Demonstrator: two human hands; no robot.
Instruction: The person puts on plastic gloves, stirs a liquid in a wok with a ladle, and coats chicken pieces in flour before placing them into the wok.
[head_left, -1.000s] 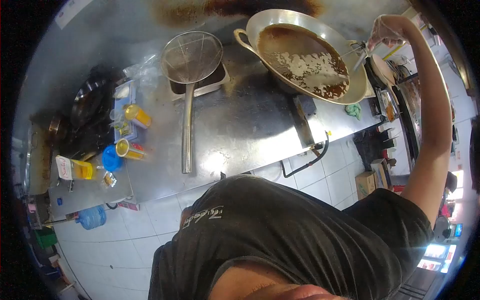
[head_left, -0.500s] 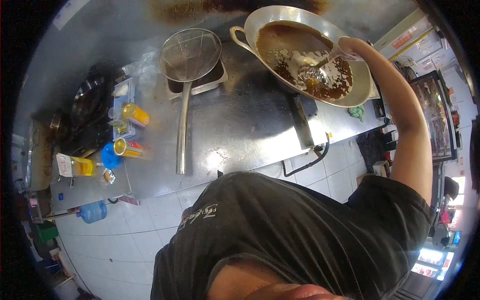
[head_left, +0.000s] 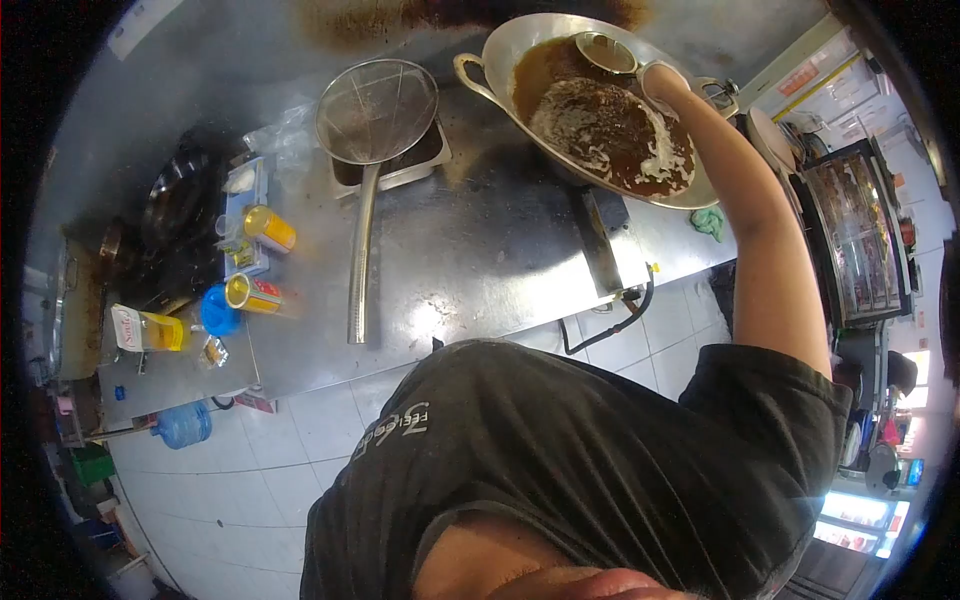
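Observation:
My right hand reaches over the far right side of a big wok, its fingers wrapped round the handle of a small round strainer. Something clear, like a plastic glove, covers the hand. The strainer's head is tilted, its rim catching light, near the wok's back wall. Brown oil fills much of the wok, with pale foam streaked across its surface. My left hand is out of view.
A large long-handled strainer rests over a square metal container on the steel counter. Yellow cans, a blue lid and a pouch stand at left. A green cloth lies by the wok.
My right hand has moved left with the strainer, whose head has gone from the foamy oil to the wok's far side. The foam has spread into a swirl.

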